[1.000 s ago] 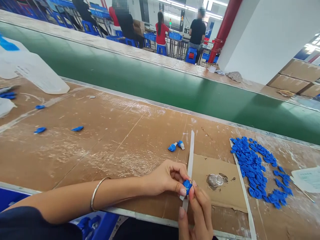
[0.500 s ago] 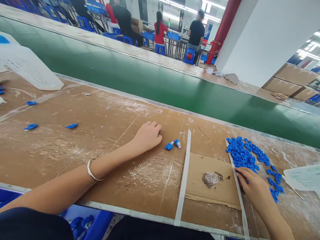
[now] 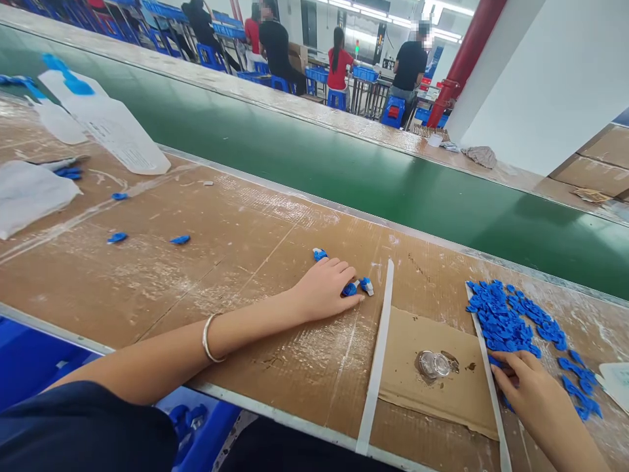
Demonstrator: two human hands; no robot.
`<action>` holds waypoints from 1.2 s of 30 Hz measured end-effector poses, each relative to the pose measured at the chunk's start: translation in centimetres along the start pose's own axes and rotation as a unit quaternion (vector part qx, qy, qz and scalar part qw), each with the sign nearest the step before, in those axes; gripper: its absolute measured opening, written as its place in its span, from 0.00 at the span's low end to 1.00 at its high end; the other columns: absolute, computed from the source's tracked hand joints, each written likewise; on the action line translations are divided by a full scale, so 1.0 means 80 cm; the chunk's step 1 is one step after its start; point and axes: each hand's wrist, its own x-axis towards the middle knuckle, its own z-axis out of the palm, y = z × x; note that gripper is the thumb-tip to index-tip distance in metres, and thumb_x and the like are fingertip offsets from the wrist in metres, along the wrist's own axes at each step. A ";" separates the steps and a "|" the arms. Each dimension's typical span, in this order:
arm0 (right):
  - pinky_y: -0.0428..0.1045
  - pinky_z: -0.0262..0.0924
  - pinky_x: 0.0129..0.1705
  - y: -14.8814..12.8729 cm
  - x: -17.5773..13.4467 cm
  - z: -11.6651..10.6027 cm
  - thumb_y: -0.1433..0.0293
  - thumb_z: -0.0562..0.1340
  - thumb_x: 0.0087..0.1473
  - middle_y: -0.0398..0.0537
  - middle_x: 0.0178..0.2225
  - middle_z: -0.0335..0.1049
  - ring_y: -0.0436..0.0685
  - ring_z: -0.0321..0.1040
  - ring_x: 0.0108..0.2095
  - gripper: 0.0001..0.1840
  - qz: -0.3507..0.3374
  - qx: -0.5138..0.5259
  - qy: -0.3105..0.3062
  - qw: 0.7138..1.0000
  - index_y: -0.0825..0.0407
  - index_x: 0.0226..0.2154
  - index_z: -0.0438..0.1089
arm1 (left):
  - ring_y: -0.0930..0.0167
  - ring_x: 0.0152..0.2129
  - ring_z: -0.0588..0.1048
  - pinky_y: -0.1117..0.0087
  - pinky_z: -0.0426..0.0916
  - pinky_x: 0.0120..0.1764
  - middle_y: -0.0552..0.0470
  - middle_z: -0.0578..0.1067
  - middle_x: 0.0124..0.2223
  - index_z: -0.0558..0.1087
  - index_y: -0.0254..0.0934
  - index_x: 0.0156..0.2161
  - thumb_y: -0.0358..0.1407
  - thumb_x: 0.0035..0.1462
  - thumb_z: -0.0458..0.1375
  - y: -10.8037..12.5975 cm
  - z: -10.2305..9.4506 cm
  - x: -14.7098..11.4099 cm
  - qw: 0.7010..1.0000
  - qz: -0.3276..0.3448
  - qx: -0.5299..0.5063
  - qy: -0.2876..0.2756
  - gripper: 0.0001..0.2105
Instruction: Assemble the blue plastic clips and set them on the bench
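Nearest me, a blue tub (image 3: 216,429) sits below the edge of the worktable (image 3: 147,282), beside the worker's dark sleeve (image 3: 88,426). The right hand (image 3: 533,387) rests at the near-left side of a heap of blue pieces (image 3: 504,321), fingers bent and thumb reaching toward the forefinger; blue shows by the fingertips, but I can't tell whether a piece is pinched there. The heap spreads away beyond that hand, its pieces lying every which way.

Left of it, a small clear dish (image 3: 435,364) stands on a cardboard sheet (image 3: 407,383) between two pale strips. Further left, the left hand (image 3: 330,292) is palm down, thumb stretched out and well parted from the fingers. In that gap lies one blue bundle (image 3: 348,290), its white end pointing away and to the right; whether they touch I can't tell. Just right of it, outside the grasp, a second bundle (image 3: 366,286) slants, white end toward the worker and rightward. A third bundle (image 3: 320,254) lies just past the knuckles, white end pointing away and left.

Well off to the left, three loose blue scraps (image 3: 180,240) lie with long axes roughly sideways. Beyond runs a green belt (image 3: 295,157), then co-workers on blue stools (image 3: 337,99).
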 end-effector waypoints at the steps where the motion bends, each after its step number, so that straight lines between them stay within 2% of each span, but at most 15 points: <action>1: 0.51 0.64 0.22 0.002 -0.005 0.001 0.54 0.49 0.59 0.50 0.33 0.70 0.58 0.72 0.27 0.22 -0.005 -0.010 0.005 1.000 0.50 0.35 0.72 | 0.61 0.39 0.71 0.62 0.62 0.43 0.47 0.74 0.38 0.72 0.33 0.39 0.38 0.61 0.59 0.001 0.001 -0.002 1.000 0.009 0.002 -0.017 0.09; 4: 0.50 0.64 0.25 0.006 -0.018 0.003 0.55 0.49 0.62 0.49 0.34 0.72 0.57 0.72 0.28 0.21 -0.071 -0.048 0.030 0.996 0.49 0.33 0.70 | 0.62 0.38 0.70 0.63 0.62 0.42 0.47 0.72 0.39 0.72 0.34 0.37 0.27 0.58 0.56 0.001 0.002 -0.005 0.998 0.039 0.004 -0.044 0.03; 8: 0.53 0.64 0.37 -0.006 -0.030 0.002 0.53 0.46 0.69 0.48 0.34 0.73 0.60 0.72 0.35 0.25 -0.131 -0.083 0.092 0.984 0.50 0.35 0.69 | 0.63 0.45 0.69 0.63 0.62 0.48 0.47 0.71 0.46 0.71 0.36 0.36 0.18 0.48 0.52 0.001 0.000 -0.006 0.995 0.073 -0.066 -0.018 0.14; 10: 0.54 0.63 0.41 -0.015 -0.037 0.000 0.54 0.44 0.70 0.48 0.36 0.74 0.60 0.71 0.37 0.26 -0.123 -0.090 0.113 0.982 0.51 0.36 0.69 | 0.63 0.43 0.69 0.63 0.63 0.47 0.46 0.71 0.45 0.68 0.35 0.35 0.18 0.46 0.50 0.003 -0.004 -0.006 0.996 0.054 -0.078 0.005 0.14; 13: 0.54 0.63 0.43 -0.021 -0.051 -0.002 0.55 0.43 0.71 0.48 0.40 0.74 0.59 0.72 0.38 0.27 -0.139 -0.108 0.118 0.977 0.52 0.38 0.71 | 0.63 0.37 0.70 0.62 0.65 0.43 0.46 0.71 0.39 0.66 0.35 0.35 0.22 0.51 0.50 0.009 -0.006 -0.006 0.999 -0.009 -0.033 0.032 0.08; 15: 0.54 0.64 0.43 -0.021 -0.060 -0.001 0.54 0.41 0.71 0.48 0.41 0.75 0.59 0.73 0.39 0.30 -0.128 -0.117 0.116 0.978 0.52 0.39 0.72 | 0.62 0.35 0.70 0.61 0.65 0.42 0.46 0.71 0.38 0.66 0.34 0.36 0.27 0.57 0.51 0.012 -0.005 -0.007 0.999 -0.037 -0.001 0.031 0.04; 17: 0.54 0.65 0.39 -0.020 -0.065 0.001 0.51 0.40 0.70 0.48 0.41 0.75 0.60 0.73 0.39 0.33 -0.091 -0.114 0.117 0.982 0.51 0.38 0.73 | 0.61 0.37 0.71 0.61 0.66 0.42 0.45 0.72 0.39 0.68 0.34 0.39 0.33 0.61 0.52 0.013 -0.002 -0.008 0.999 -0.040 0.010 0.011 0.05; 21: 0.54 0.65 0.33 -0.017 -0.059 0.000 0.45 0.42 0.68 0.47 0.40 0.75 0.60 0.73 0.36 0.34 -0.027 -0.084 0.092 0.992 0.49 0.32 0.71 | 0.61 0.38 0.73 0.61 0.68 0.43 0.45 0.72 0.40 0.70 0.33 0.42 0.31 0.61 0.51 0.012 0.004 -0.008 0.999 -0.026 0.010 -0.036 0.08; 23: 0.55 0.65 0.36 -0.019 -0.052 -0.006 0.43 0.42 0.67 0.48 0.39 0.74 0.62 0.73 0.37 0.35 -0.023 -0.063 0.072 0.995 0.49 0.34 0.70 | 0.61 0.38 0.73 0.61 0.69 0.43 0.45 0.72 0.40 0.71 0.33 0.41 0.29 0.60 0.50 0.013 0.003 -0.009 0.999 -0.034 -0.027 -0.031 0.09; 25: 0.55 0.65 0.36 -0.030 -0.045 -0.017 0.41 0.44 0.65 0.48 0.37 0.74 0.62 0.72 0.36 0.34 -0.024 -0.039 0.083 0.995 0.50 0.38 0.71 | 0.63 0.38 0.73 0.62 0.69 0.44 0.47 0.73 0.41 0.71 0.34 0.43 0.28 0.59 0.50 0.018 0.000 -0.011 0.992 -0.038 -0.122 -0.013 0.10; 27: 0.52 0.64 0.33 -0.055 -0.040 -0.026 0.42 0.50 0.64 0.46 0.35 0.73 0.58 0.71 0.32 0.30 -0.025 0.000 0.103 0.994 0.50 0.43 0.71 | 0.65 0.38 0.74 0.63 0.69 0.45 0.48 0.74 0.43 0.70 0.35 0.46 0.29 0.59 0.52 0.025 -0.002 -0.014 0.962 -0.037 -0.270 -0.018 0.10; 28: 0.49 0.64 0.32 -0.071 -0.037 -0.030 0.44 0.53 0.65 0.45 0.36 0.73 0.56 0.71 0.31 0.27 -0.030 0.031 0.111 0.993 0.49 0.45 0.70 | 0.67 0.38 0.74 0.64 0.69 0.44 0.49 0.74 0.43 0.69 0.36 0.47 0.30 0.58 0.54 0.030 -0.002 -0.017 0.935 -0.037 -0.352 -0.040 0.11; 31: 0.45 0.65 0.36 -0.122 -0.028 -0.029 0.51 0.57 0.66 0.43 0.39 0.72 0.52 0.71 0.35 0.19 -0.066 0.130 0.105 0.984 0.47 0.48 0.69 | 0.69 0.37 0.74 0.66 0.68 0.43 0.50 0.74 0.40 0.68 0.36 0.47 0.34 0.57 0.58 0.044 0.002 -0.024 0.815 -0.050 -0.561 -0.137 0.13; 34: 0.46 0.65 0.42 -0.152 -0.019 -0.018 0.55 0.57 0.67 0.43 0.42 0.71 0.53 0.70 0.38 0.16 -0.085 0.183 0.088 0.975 0.46 0.49 0.68 | 0.69 0.38 0.74 0.65 0.67 0.45 0.50 0.74 0.39 0.67 0.36 0.47 0.38 0.55 0.64 0.054 0.012 -0.029 0.715 -0.063 -0.672 -0.181 0.17; 36: 0.48 0.64 0.45 -0.157 -0.016 -0.012 0.55 0.57 0.67 0.43 0.42 0.71 0.54 0.69 0.40 0.15 -0.065 0.201 0.074 0.975 0.46 0.48 0.68 | 0.69 0.39 0.74 0.64 0.67 0.47 0.50 0.74 0.40 0.67 0.35 0.46 0.41 0.52 0.67 0.058 0.018 -0.032 0.683 -0.071 -0.703 -0.182 0.20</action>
